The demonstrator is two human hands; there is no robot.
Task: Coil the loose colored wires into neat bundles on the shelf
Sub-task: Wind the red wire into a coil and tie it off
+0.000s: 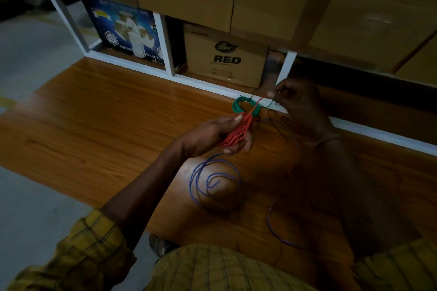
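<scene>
Head view: green coil (243, 107) done at twelve o'clock, red bundle (236, 132) clamped in left hand (220, 134) fingers, right hand (300, 101) pinching its tail, blue wire (212, 179) loose at six.

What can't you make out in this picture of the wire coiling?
Head view:
- Right hand: in shadow; the pinch on the red wire is dim.
- Green coil: partly behind the red wire.
- Blue wire: its right run fades into darkness.
- Left hand: palm side hidden.

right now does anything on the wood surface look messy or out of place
Yes: the blue wire sprawls uncoiled in loose loops across the wooden surface, below the left hand gripping the red wire bundle. The green coil lies neatly behind it.
</scene>
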